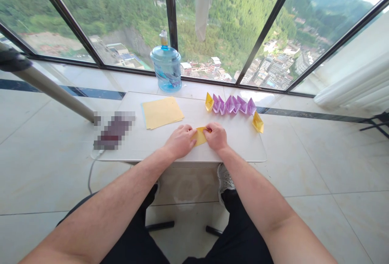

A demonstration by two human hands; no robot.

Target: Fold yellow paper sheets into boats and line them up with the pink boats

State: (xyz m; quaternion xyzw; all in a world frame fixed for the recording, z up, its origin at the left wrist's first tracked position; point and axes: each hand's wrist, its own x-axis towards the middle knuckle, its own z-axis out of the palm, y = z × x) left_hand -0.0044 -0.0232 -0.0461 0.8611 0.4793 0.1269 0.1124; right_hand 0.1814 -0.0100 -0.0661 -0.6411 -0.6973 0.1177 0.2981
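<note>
A small folded piece of yellow paper (200, 136) lies between my hands, close to the front of the white table (152, 148). My left hand (181, 141) pinches its left edge, thumb and fingers closed on it. On the opposite edge, my right hand (216, 136) grips the same paper with curled fingers. Several purple folded paper boats (232, 105) stand in a row beyond my right hand. One yellow paper boat (209, 102) is at the row's left end, another yellow boat (258, 122) near the table's right edge. Flat yellow sheets (163, 113) are stacked behind my left hand.
A pixelated dark object (114, 131) with a cable (90, 175) sits at the table's left end. Beyond the table, a blue water jug (166, 69) stands by the windows. A slanting pole (57, 84) rises on the left. A white curtain (349, 77) hangs at right.
</note>
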